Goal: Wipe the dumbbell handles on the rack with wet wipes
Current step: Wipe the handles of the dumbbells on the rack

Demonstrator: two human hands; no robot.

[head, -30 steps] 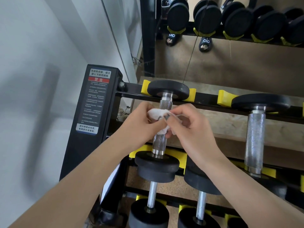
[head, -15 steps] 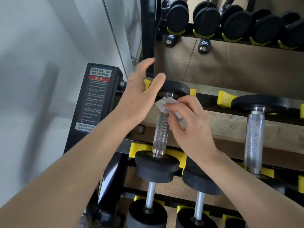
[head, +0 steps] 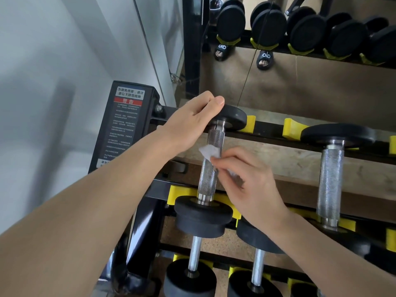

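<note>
A dumbbell with a knurled steel handle (head: 211,168) lies across the top tier of the black rack (head: 265,133) on yellow cradles. My left hand (head: 192,121) grips its far black weight plate (head: 233,117), fingers curled over the rim. My right hand (head: 250,181) pinches a white wet wipe (head: 209,151) and holds it against the middle of the handle. The near plate (head: 202,217) sits below my right hand.
A second dumbbell (head: 332,176) lies to the right on the same tier. Smaller dumbbells (head: 192,273) fill the lower tier. A black rack post with a warning label (head: 123,123) stands left, by a white wall. A mirror behind reflects more dumbbells (head: 308,33).
My left hand let go of the wipe, rose, and came down gripping the far plate. My right hand slid the wipe from the handle's top down toward its middle.
</note>
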